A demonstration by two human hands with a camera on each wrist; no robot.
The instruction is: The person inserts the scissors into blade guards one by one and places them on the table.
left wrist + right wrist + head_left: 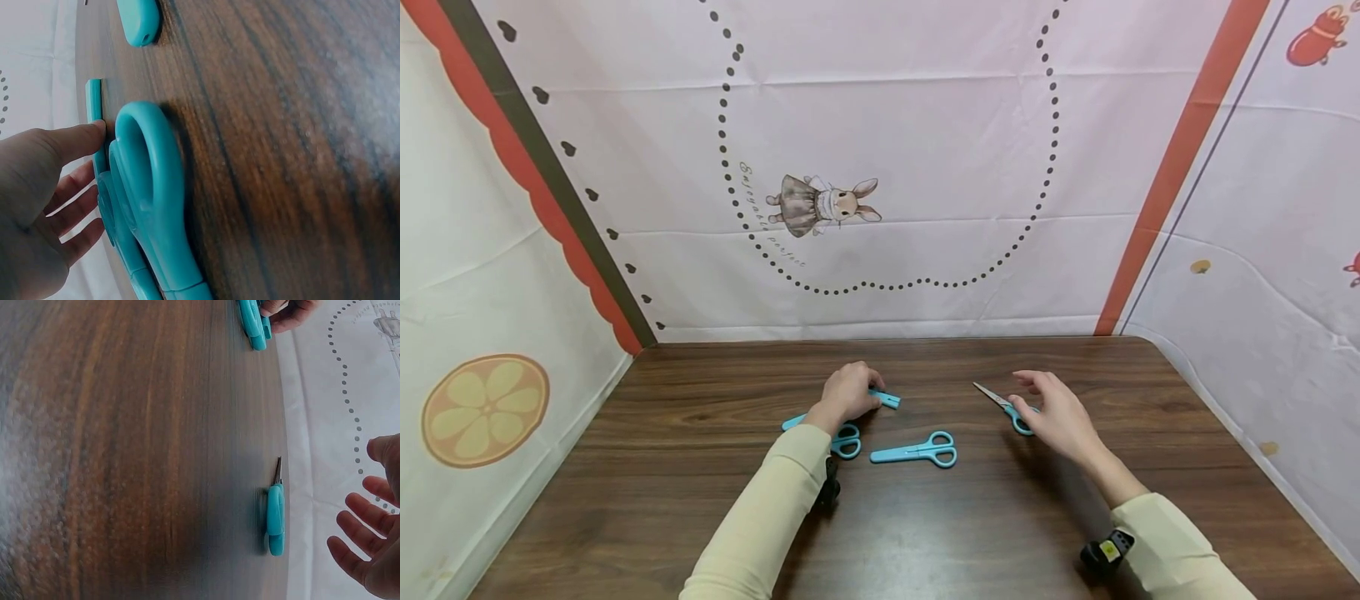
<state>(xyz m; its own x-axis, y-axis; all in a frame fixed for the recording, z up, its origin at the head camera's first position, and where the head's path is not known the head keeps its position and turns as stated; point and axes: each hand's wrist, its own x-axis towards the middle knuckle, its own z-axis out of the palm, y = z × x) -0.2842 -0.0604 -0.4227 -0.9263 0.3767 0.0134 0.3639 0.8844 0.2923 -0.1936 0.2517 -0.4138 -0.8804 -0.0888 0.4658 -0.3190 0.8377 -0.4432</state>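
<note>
My left hand (847, 393) pinches a light-blue scissors sheath (889, 400) between thumb and fingers at the back of the table. Beneath that wrist lies a pair of blue-handled scissors (847, 443) in its sheath, partly covered by the arm; its handle loops (167, 212) loom close in the left wrist view. Between the hands, a second sheathed pair of scissors (917, 451) points left. Over on the right, bare-bladed scissors (994, 395) lie with the tip toward the back left. My right hand (1054, 414) hovers beside their handle (275, 519), fingers spread and apart from it.
Everything lies on a brown wood-grain table (925, 533). A pale printed cloth (910, 208) with a rabbit hangs behind its back edge, and similar cloth covers both sides. Black wrist cameras (1107, 552) sit on both sleeves.
</note>
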